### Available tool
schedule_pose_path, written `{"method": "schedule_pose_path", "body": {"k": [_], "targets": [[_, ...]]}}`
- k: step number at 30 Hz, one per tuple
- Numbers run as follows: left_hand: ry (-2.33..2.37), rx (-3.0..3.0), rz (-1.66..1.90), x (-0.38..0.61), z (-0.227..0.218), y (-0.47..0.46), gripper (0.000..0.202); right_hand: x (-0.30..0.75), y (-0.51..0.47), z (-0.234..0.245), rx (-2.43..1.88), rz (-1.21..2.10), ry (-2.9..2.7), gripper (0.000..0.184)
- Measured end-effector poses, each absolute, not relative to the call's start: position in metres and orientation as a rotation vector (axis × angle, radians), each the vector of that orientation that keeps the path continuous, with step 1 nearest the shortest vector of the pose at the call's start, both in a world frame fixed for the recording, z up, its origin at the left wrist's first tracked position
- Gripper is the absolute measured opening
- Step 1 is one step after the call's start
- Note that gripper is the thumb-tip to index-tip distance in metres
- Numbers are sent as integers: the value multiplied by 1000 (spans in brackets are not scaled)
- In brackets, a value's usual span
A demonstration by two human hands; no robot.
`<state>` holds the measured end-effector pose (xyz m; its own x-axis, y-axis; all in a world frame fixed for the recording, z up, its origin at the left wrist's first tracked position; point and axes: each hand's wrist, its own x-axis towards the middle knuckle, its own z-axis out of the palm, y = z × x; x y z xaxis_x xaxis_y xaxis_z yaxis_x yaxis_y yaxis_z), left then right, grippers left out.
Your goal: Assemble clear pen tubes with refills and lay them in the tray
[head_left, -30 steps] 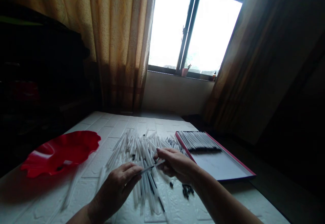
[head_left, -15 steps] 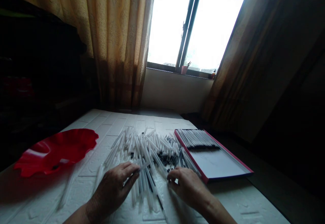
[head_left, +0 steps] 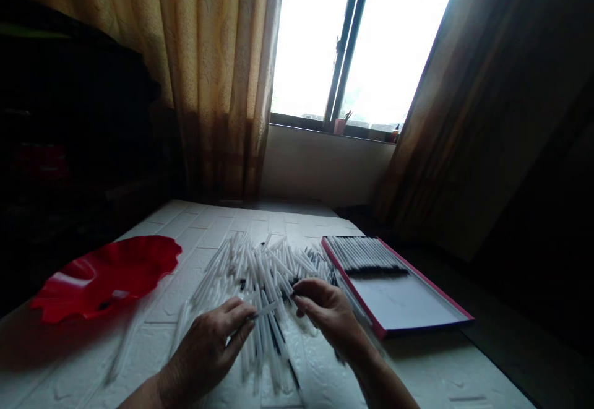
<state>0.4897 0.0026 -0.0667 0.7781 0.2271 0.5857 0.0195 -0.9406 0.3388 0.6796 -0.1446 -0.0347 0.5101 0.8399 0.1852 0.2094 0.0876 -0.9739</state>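
A loose heap of thin white pen tubes and dark refills [head_left: 260, 266] covers the middle of the white table [head_left: 195, 236]. My left hand [head_left: 211, 344] pinches one white tube [head_left: 265, 310] between thumb and fingers, its free end pointing right. My right hand [head_left: 327, 313] hovers just right of that end, fingers curled in a pinch on a small dark piece I cannot make out. Both hands are above the near edge of the heap.
A red wavy-edged plastic dish [head_left: 106, 270] sits at the left. A shallow red-rimmed tray [head_left: 417, 301] at the right holds a neat row of assembled pens [head_left: 366, 254] at its far end. Curtains and a bright window stand behind the table.
My right hand dropped to the table beside the heap half a second ago, then rose back toward the tube's free end. My left hand stayed put, holding the tube.
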Motion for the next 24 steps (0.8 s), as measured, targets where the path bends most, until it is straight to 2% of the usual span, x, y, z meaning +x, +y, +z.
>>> {"method": "schedule_pose_path", "body": {"k": [5, 9, 18, 24], "targets": [[197, 2643, 892, 491, -66, 0, 19, 674, -138, -53, -1342, 708, -873, 43], [178, 2645, 831, 491, -67, -2, 19, 672, -139, -59, -1289, 728, -881, 46], [168, 2661, 790, 492, -71, -2, 18, 670, -140, -67, -1318, 686, -993, 32], [180, 2699, 773, 493, -71, -1, 19, 672, -142, -67, -1428, 455, -1167, 13]]}}
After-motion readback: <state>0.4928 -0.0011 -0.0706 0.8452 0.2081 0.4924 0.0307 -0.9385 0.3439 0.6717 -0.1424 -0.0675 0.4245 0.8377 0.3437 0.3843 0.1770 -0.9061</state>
